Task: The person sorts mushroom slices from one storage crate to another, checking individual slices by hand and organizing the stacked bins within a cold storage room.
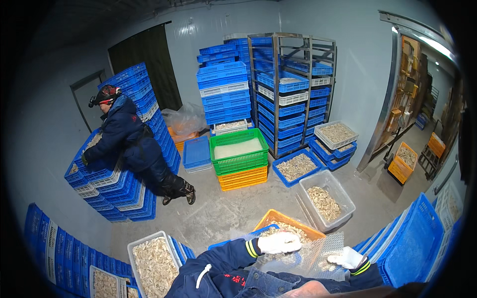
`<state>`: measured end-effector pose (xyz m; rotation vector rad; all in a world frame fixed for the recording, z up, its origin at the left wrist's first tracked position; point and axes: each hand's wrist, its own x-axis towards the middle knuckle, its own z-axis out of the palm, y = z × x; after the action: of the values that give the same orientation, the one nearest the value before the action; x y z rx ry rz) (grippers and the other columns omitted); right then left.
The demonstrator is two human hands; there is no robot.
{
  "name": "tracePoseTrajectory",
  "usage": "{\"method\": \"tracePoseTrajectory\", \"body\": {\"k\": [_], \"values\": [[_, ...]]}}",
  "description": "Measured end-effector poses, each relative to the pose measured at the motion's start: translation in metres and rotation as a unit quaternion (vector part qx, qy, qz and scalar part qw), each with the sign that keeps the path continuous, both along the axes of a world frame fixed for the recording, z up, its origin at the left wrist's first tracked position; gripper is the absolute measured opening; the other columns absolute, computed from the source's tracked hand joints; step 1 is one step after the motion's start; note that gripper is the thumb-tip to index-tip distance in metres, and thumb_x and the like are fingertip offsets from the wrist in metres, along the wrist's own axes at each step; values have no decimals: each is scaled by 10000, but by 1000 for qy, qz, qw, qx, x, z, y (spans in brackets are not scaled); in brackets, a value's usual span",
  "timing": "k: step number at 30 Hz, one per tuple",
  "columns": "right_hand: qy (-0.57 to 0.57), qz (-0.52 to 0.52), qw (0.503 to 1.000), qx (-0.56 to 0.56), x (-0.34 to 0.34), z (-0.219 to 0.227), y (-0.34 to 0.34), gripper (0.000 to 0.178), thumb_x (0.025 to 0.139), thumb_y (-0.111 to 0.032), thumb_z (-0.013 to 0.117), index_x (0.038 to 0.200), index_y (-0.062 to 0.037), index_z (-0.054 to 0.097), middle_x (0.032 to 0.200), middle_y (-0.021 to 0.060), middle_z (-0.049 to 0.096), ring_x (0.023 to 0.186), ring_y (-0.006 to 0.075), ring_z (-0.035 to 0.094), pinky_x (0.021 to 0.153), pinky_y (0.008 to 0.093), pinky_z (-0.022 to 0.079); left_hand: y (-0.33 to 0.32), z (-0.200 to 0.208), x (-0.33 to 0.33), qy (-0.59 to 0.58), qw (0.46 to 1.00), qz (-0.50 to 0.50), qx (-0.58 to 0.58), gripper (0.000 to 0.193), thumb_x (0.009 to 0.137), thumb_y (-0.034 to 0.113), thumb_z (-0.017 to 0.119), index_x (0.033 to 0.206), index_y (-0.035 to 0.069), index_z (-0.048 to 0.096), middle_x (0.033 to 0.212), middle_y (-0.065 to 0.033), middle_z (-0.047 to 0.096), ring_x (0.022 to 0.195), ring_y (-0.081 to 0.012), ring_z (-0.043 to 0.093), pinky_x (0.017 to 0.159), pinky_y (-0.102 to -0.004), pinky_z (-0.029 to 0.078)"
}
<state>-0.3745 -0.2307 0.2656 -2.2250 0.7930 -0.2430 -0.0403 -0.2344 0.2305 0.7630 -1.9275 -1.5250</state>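
Note:
My left hand point(279, 242), in a white glove, is over pale, dry-looking sliced pieces by the orange crate point(276, 214); its fingers look stretched out together. In front of me a translucent mesh sheet point(318, 248) slopes across a blue tray point(233, 242), with pale pieces on and under it. My right hand point(347, 258), also white-gloved, is at the sheet's right edge, its fingers closed over it. Similar pieces fill the orange crate just beyond.
A white bin of pieces point(154, 258) stands at left, a clear bin point(343, 201) ahead right. Blue crates point(412, 243) rise close on my right. A green crate point(238, 158) tops orange ones. A co-worker point(131, 134) leans over stacked crates. Behind stands a metal rack point(276, 89).

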Motion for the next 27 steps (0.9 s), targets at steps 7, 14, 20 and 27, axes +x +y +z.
{"method": "tracePoseTrajectory", "body": {"k": [7,14,20,27], "values": [[5,-81,971,225,-6,10,23,286,992,-227,512,1139,-38,668,1019,114,716,860,252,695,743,323,559,26,22,8,-96,994,-55,10,291,1020,313,487,1012,52,616,822,-35,595,758,-146,541,740,-305,461],[-46,-124,928,347,-25,30,38,396,980,-227,576,1311,-8,576,1113,89,706,905,138,674,749,250,546,26,12,26,-71,997,-2,-41,407,1003,217,527,1360,21,525,1041,-43,667,905,-111,620,830,-256,497],[-149,-436,857,233,-118,101,116,376,978,-153,515,1296,45,555,1116,143,702,935,193,711,702,258,577,-75,-123,38,39,967,246,55,316,1000,159,511,1259,-17,553,858,-87,674,702,-130,633,638,-273,537],[-448,-630,634,-38,-229,76,193,413,1006,-272,521,1305,11,494,982,155,682,742,214,695,525,234,545,-112,-233,24,41,926,338,164,209,1009,114,475,1127,-27,573,775,-118,654,560,-182,626,523,-310,543]]}}
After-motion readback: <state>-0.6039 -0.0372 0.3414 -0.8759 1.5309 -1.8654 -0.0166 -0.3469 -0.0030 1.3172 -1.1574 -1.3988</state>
